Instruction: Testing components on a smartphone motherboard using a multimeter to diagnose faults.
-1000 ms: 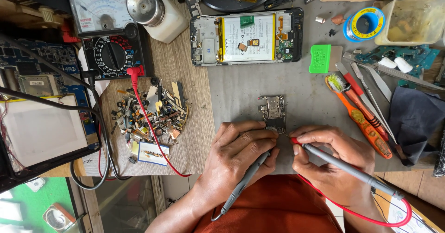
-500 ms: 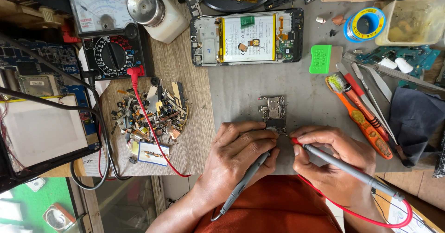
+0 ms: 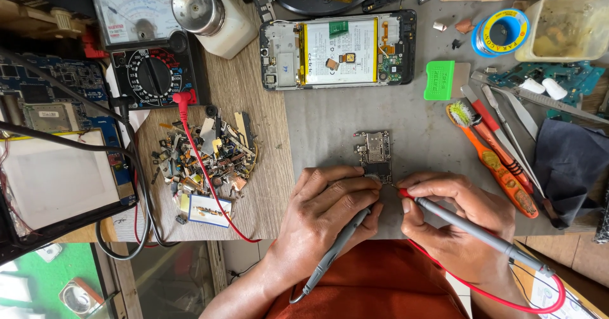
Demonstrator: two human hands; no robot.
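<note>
- Hands meet at the near edge of the grey work mat (image 3: pixel 330 128), both bearing on the small phone circuit board (image 3: pixel 375 155) that lies flat there, below the opened phone (image 3: pixel 339 49) with its yellow-edged battery.
- Left hand (image 3: pixel 327 208) has its fingers curled around a grey test probe (image 3: pixel 335 249), whose tip is hidden under the fingers at the board's lower edge.
- Right hand (image 3: pixel 453 220) pinches a second grey probe with a red collar (image 3: pixel 472 230) pen-fashion; its tip touches the board's lower right corner, and a red lead (image 3: pixel 501 299) trails off towards the person's lap.
- Analog multimeter (image 3: pixel 143 46) sits at far left, well apart from the board, with another red lead (image 3: pixel 203 166) plugged in and running over a heap of scrap parts (image 3: pixel 206 151).
- Doing this well, as I judge it, means resting both wrists on the mat, keeping each tip on a single pad so neither bridges neighbouring contacts, and pressing lightly so the loose board does not slide.
- Orange brush (image 3: pixel 491 157) and tweezers (image 3: pixel 507 132) lie just right of the board, near the right hand's knuckles.
</note>
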